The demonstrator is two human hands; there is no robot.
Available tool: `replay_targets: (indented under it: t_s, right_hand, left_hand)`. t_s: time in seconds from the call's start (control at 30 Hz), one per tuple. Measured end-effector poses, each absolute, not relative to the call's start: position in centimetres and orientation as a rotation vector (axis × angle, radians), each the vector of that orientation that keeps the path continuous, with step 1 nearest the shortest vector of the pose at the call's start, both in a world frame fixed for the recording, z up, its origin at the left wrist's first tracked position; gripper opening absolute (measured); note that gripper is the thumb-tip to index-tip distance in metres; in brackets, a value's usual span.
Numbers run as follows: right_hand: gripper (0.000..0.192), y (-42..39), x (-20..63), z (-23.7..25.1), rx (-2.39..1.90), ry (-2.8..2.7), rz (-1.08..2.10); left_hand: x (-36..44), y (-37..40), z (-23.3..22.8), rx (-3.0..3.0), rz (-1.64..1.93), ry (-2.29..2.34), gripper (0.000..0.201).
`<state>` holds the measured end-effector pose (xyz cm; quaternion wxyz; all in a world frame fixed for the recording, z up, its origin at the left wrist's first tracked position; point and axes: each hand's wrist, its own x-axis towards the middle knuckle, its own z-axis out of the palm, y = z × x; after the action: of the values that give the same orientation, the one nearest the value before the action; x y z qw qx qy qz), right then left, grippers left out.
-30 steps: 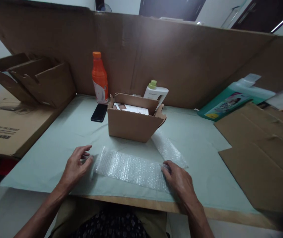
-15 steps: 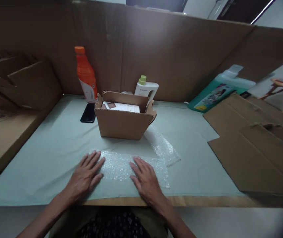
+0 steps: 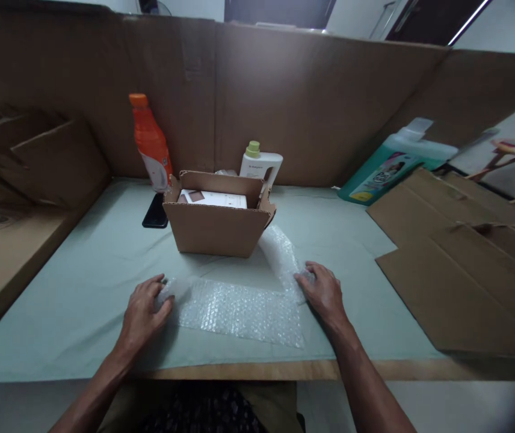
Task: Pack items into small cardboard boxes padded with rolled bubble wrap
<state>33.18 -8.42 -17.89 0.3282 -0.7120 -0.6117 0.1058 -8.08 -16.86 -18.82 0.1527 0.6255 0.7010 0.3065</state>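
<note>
Work surface: a pale green sheet [image 3: 81,313] spread over a table, its wooden front edge [image 3: 248,370] exposed nearest the person. The rear is closed off by a tall cardboard wall [image 3: 284,102]; the left is bounded by stacked cardboard trays [image 3: 36,156], the right by flat cardboard panels [image 3: 460,270]. Bare sheet is left open to the left and right of the hands, and btwn. them and the front edge. Bubble wrap [image 3: 239,307]: clear, flat, roughly rectangular, laid at front centre; a second strip [image 3: 280,252] runs back from its right end, seemingly to the foot of the open cardboard box [image 3: 215,228] w/ a white item [image 3: 215,198] seen inside. Left hand [image 3: 142,316] is curled, fingers bent onto the wrap's left end, which is lifted and bunched slightly. Right hand [image 3: 323,291] is likewise curled, fingertips gathered on the wrap at its far right corner, where the strips meet; whether either edge is actually pinched cannot be told. Behind the box: an orange bottle [image 3: 151,144], a white bottle w/ green cap [image 3: 260,165], a black phone [image 3: 155,211] lying flat; far right, a teal jug [image 3: 393,165] on its side.
</note>
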Motion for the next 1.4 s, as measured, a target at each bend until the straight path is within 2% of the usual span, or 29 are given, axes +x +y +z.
replay_targets:
  t_s: [0.07,0.13,0.2,0.23,0.5,0.77,0.9,1.03,1.13,1.3,1.4]
  right_hand:
    - [0.032,-8.6,33.7,-17.1,-1.801,-1.567,0.326]
    - [0.031,-9.9,34.3,-15.5,-1.730,-1.504,0.389]
    - [0.030,-11.7,34.8,-13.5,-1.617,-1.450,0.562]
    - [0.029,-12.7,34.8,-12.6,-1.548,-1.446,0.687]
    - [0.039,-15.7,30.7,-10.4,-1.005,-1.611,1.590]
    - [0.047,-13.6,23.2,-6.7,-0.709,-1.714,1.841]
    - [0.036,-11.8,22.5,-8.9,-1.114,-1.806,1.744]
    - [0.022,-11.4,24.7,-13.4,-1.483,-1.979,1.286]
    - [0.017,-12.2,26.0,-15.4,-1.573,-2.050,1.044]
    - [0.015,-13.0,25.7,-15.5,-1.665,-2.121,0.928]
    - [0.014,-12.7,25.1,-14.7,-1.587,-2.214,0.919]
  left_hand:
    - [-7.9,-16.9,-18.0,1.563,0.889,1.980,0.044]
    - [-8.1,-16.9,-17.3,1.366,0.896,1.933,0.070]
    - [-8.2,-16.7,-16.8,1.240,0.919,1.870,0.091]
    - [-8.3,-16.7,-16.6,1.198,0.936,1.852,0.095]
    - [-7.8,-17.0,-16.6,1.145,1.075,1.807,0.085]
    - [-8.0,-18.0,-17.1,1.143,1.160,1.830,0.073]
    - [-8.0,-18.3,-17.1,1.074,1.201,1.814,0.074]
    - [-8.3,-18.1,-17.3,1.112,1.182,1.842,0.071]
    - [-8.7,-17.8,-18.0,1.174,1.164,1.865,0.062]
    - [-8.3,-18.5,-17.8,1.559,1.224,2.113,0.062]
    - [-7.2,-19.1,-16.7,1.901,1.270,2.121,0.048]
